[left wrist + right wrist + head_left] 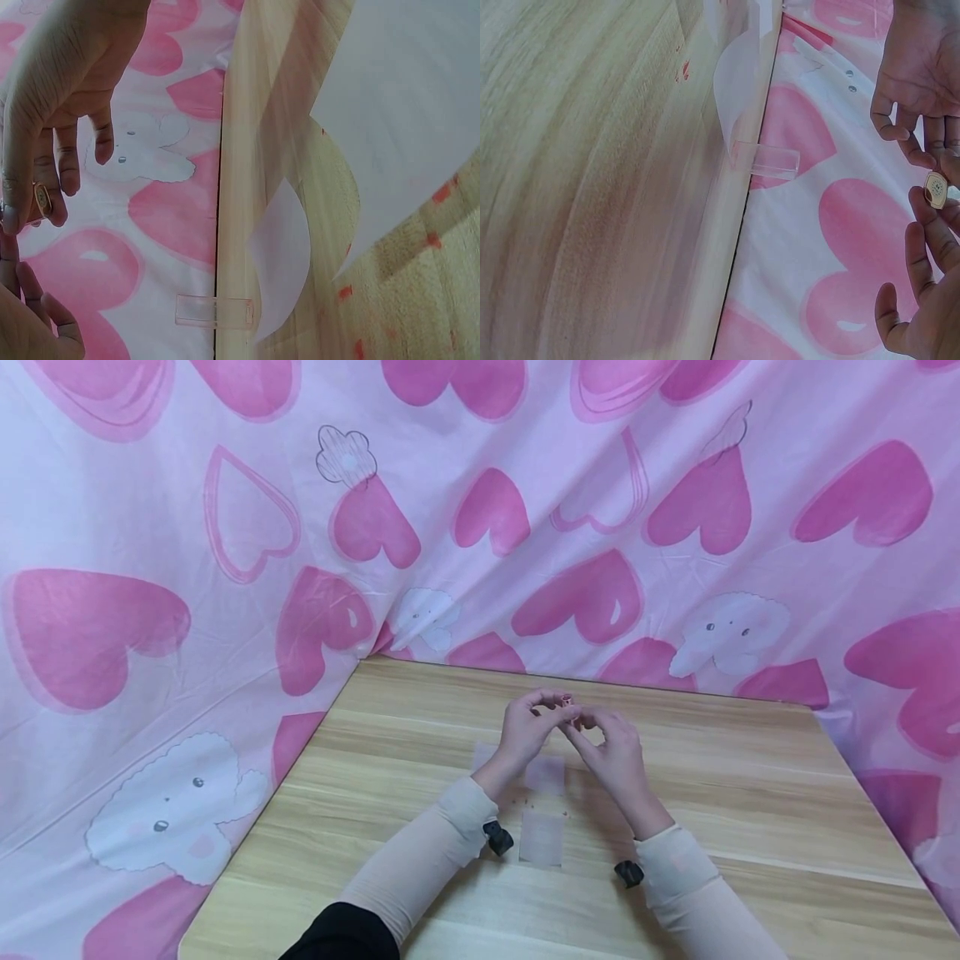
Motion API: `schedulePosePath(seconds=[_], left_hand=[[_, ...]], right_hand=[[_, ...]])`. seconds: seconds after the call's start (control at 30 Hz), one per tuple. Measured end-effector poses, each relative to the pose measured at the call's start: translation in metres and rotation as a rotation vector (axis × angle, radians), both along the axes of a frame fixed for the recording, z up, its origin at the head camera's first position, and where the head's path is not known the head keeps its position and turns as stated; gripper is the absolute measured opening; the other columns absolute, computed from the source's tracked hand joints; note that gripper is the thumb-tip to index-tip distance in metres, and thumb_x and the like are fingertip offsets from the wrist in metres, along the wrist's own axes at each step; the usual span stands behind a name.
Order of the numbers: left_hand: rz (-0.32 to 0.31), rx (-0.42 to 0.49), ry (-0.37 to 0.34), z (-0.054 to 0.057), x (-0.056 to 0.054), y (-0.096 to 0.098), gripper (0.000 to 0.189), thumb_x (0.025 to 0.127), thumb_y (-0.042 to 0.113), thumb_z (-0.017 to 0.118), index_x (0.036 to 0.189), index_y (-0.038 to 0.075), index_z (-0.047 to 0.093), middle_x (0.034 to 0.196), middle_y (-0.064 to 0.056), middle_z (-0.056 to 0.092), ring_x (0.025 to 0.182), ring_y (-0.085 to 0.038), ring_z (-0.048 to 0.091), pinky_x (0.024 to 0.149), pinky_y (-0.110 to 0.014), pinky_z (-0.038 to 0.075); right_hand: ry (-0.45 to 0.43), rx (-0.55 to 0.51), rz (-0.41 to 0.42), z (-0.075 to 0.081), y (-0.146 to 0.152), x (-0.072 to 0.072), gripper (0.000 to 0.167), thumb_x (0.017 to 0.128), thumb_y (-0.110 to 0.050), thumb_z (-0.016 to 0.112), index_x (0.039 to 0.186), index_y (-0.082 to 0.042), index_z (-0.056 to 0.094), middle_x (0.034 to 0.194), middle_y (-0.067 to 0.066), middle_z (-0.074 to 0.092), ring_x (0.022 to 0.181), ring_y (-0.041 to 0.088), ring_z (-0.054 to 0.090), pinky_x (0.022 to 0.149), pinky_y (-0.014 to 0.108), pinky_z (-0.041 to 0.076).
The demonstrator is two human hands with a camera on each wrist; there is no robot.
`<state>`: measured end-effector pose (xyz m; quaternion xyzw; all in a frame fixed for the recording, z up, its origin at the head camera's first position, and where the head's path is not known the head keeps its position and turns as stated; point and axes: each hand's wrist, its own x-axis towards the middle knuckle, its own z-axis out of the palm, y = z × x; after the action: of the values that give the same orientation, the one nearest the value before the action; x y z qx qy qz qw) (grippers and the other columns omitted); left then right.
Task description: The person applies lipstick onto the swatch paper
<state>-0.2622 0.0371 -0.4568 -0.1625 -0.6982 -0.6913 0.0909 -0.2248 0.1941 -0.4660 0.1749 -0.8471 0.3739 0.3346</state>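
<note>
Above the far part of the table both hands meet around a small reddish piece (567, 700). Its oval end (936, 190) is gold-coloured with a patterned centre, facing the right wrist camera. My left hand (525, 727) pinches it between thumb and fingertips from the left. From the right, the thumb and fingertips of my right hand (617, 750) pinch it too, close against the left fingertips. The fingers cover most of the piece, and I cannot tell its exact kind. A clear pinkish rectangular case (214, 311) stands upright on the table beyond the hands.
Thin, pale translucent sheets lie on the wooden table (750, 827): one nearer sheet (542, 842) and another sheet (545, 775) farther back, with curled edges. Small red bits (345, 292) are scattered between them. A heart-patterned curtain (577, 593) hangs along the table's back and left edges.
</note>
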Motion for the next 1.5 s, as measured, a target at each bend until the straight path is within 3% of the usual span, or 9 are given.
schedulePosePath(seconds=[0.17, 0.27, 0.53, 0.73, 0.97, 1.23, 1.37, 1.5], left_hand=[[-0.020, 0.018, -0.008, 0.000, 0.000, -0.001, 0.019, 0.085, 0.032, 0.082, 0.099, 0.020, 0.080, 0.092, 0.008, 0.072, 0.090, -0.023, 0.062, 0.060, -0.025, 0.045], [-0.032, 0.026, -0.010, 0.001, 0.000, -0.002, 0.018, 0.085, 0.031, 0.082, 0.099, 0.019, 0.080, 0.093, 0.007, 0.072, 0.089, -0.024, 0.061, 0.058, -0.024, 0.044], [-0.070, 0.001, -0.006, 0.001, 0.001, -0.007, 0.016, 0.086, 0.033, 0.080, 0.097, 0.020, 0.079, 0.093, 0.006, 0.073, 0.097, -0.010, 0.062, 0.073, -0.030, 0.050], [-0.111, -0.009, -0.029, 0.003, 0.002, -0.011, 0.015, 0.088, 0.031, 0.079, 0.098, 0.019, 0.079, 0.098, 0.007, 0.073, 0.095, -0.016, 0.060, 0.071, -0.029, 0.049], [-0.165, -0.028, -0.043, 0.003, 0.002, -0.015, 0.026, 0.090, 0.031, 0.077, 0.107, 0.011, 0.078, 0.095, 0.005, 0.072, 0.099, -0.027, 0.062, 0.077, -0.035, 0.047], [-0.258, -0.080, -0.047, 0.004, -0.001, -0.020, 0.016, 0.091, 0.032, 0.076, 0.101, 0.019, 0.079, 0.104, 0.008, 0.074, 0.106, -0.010, 0.063, 0.084, -0.031, 0.043], [-0.279, -0.085, -0.063, 0.004, -0.001, -0.021, 0.017, 0.090, 0.032, 0.077, 0.102, 0.019, 0.079, 0.104, 0.008, 0.074, 0.105, -0.011, 0.062, 0.084, -0.032, 0.042], [-0.297, -0.094, -0.064, 0.003, -0.002, -0.023, 0.020, 0.090, 0.036, 0.076, 0.102, 0.020, 0.078, 0.104, 0.007, 0.074, 0.103, -0.013, 0.063, 0.082, -0.031, 0.044]], right_hand=[[0.016, 0.004, 0.002, 0.001, 0.000, -0.001, 0.026, 0.084, -0.019, 0.084, 0.107, -0.010, 0.077, 0.087, 0.002, 0.074, 0.084, 0.020, 0.065, 0.077, 0.041, 0.049], [0.013, 0.005, 0.008, 0.001, 0.001, -0.001, 0.025, 0.084, -0.018, 0.084, 0.107, -0.010, 0.077, 0.087, 0.002, 0.074, 0.084, 0.020, 0.064, 0.077, 0.041, 0.049], [-0.048, -0.002, 0.043, 0.002, 0.003, 0.002, 0.025, 0.085, -0.019, 0.083, 0.108, -0.013, 0.077, 0.091, 0.000, 0.074, 0.088, 0.017, 0.065, 0.081, 0.041, 0.051], [-0.100, -0.008, 0.070, 0.004, 0.005, 0.003, 0.026, 0.085, -0.020, 0.083, 0.110, -0.015, 0.077, 0.092, -0.003, 0.073, 0.089, 0.013, 0.065, 0.083, 0.041, 0.053], [-0.172, -0.018, 0.096, 0.008, 0.007, 0.006, 0.024, 0.086, -0.025, 0.082, 0.108, -0.018, 0.077, 0.091, -0.007, 0.071, 0.090, 0.009, 0.063, 0.081, 0.028, 0.051], [-0.400, -0.078, 0.116, 0.012, 0.013, 0.011, 0.033, 0.088, -0.043, 0.077, 0.115, -0.024, 0.076, 0.103, -0.004, 0.071, 0.104, 0.014, 0.059, 0.079, 0.051, 0.052], [-0.408, -0.089, 0.134, 0.011, 0.015, 0.010, 0.035, 0.087, -0.041, 0.079, 0.116, -0.021, 0.076, 0.105, -0.004, 0.070, 0.103, 0.013, 0.056, 0.074, 0.042, 0.051], [-0.393, -0.086, 0.153, 0.012, 0.016, 0.009, 0.031, 0.087, -0.036, 0.080, 0.113, -0.020, 0.077, 0.106, -0.007, 0.070, 0.099, 0.013, 0.051, 0.073, 0.041, 0.050]])
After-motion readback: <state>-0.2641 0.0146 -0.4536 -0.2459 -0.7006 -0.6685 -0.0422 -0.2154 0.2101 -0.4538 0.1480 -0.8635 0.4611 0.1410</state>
